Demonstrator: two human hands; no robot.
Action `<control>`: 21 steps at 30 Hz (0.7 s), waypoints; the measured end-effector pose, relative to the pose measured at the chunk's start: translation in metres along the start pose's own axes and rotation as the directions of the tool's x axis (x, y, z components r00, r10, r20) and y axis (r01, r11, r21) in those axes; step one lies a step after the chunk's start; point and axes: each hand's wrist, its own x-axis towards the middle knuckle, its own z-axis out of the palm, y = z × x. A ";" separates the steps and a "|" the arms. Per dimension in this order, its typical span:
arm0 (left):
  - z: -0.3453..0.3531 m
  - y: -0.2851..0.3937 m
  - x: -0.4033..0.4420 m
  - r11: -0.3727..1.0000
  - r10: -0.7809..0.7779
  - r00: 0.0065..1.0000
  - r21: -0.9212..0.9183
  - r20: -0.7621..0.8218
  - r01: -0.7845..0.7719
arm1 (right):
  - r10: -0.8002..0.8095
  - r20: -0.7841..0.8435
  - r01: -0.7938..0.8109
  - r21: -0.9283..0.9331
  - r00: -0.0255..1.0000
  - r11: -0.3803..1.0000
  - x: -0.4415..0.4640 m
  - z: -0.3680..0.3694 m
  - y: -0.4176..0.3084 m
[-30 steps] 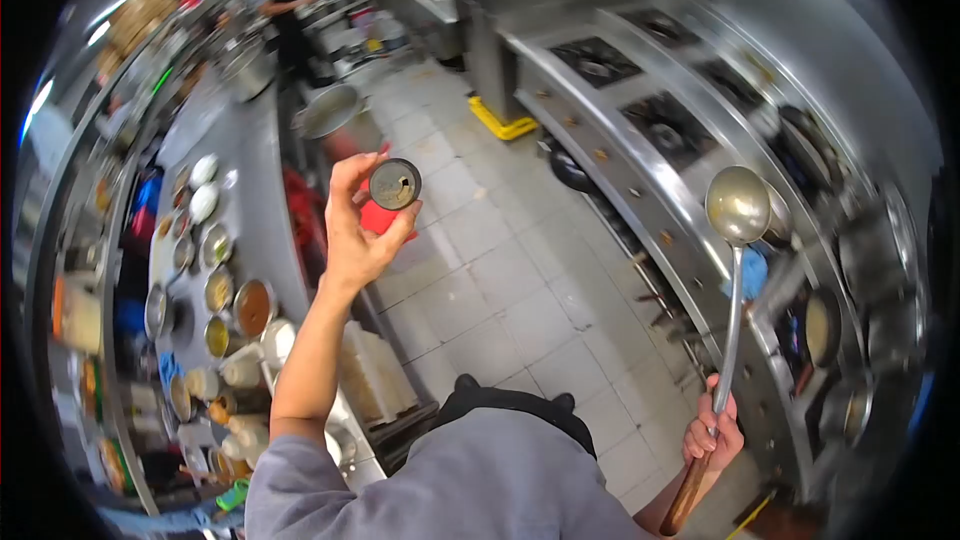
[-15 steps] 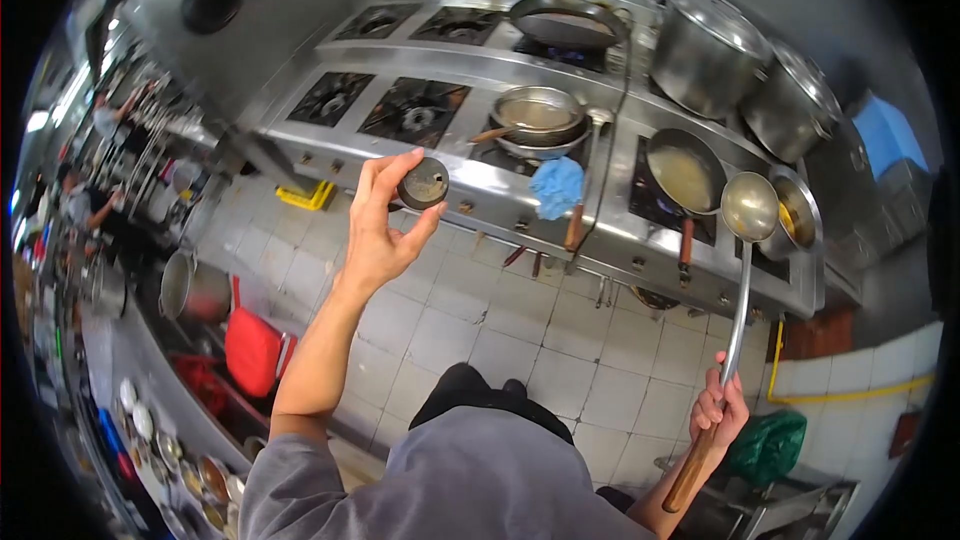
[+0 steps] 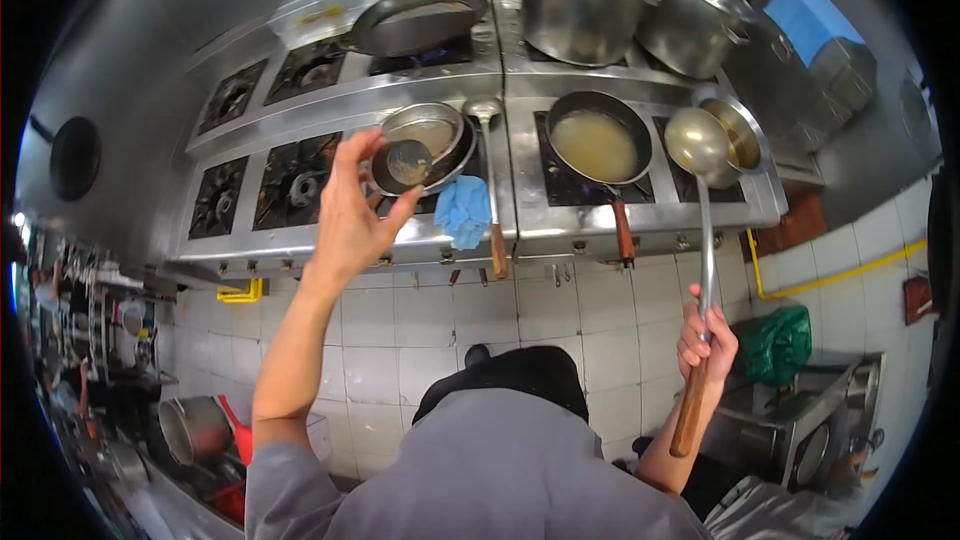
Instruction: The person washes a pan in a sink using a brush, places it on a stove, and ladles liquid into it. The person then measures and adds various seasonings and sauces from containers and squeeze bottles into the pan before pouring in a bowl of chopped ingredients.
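My left hand [image 3: 352, 215] grips a small round dark cup [image 3: 409, 162] by its rim, between thumb and fingertips. A little brownish matter shows inside; what it is I cannot tell. Behind the cup, a sieve [image 3: 425, 124] rests over a pan on the stove. My right hand [image 3: 707, 342] is wrapped round the handle of a long metal ladle [image 3: 704, 195] with a wooden grip. Its bowl is near a metal bowl [image 3: 752, 112] holding yellowish liquid; whether they touch is unclear. Left of the ladle, a frying pan [image 3: 597, 135] holds cloudy yellowish liquid.
Two large lidded pots [image 3: 585, 5] and a wide pan [image 3: 420, 25] occupy the back burners. A blue cloth [image 3: 463, 212] hangs at the stove's front edge beside another ladle [image 3: 490, 180]. A green bag [image 3: 778, 345] is at right, and a large pot [image 3: 195, 428] at lower left.
The view has swung right, towards the stove. My left hand, still holding the cup, now appears in front of the sieve. The ladle remains in my right hand, now nearer the metal bowl.
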 end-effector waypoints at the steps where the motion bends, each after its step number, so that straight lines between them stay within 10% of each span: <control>1: 0.003 0.000 0.013 0.996 0.041 0.998 0.077 0.040 -0.044 | 0.016 -0.007 -0.016 -0.033 1.000 0.999 0.009 0.002 0.001; 21: 0.327 -0.013 0.161 0.475 0.367 0.789 0.630 0.492 -0.614 | 0.343 -0.140 -0.371 -0.336 0.929 0.866 0.152 -0.098 -0.064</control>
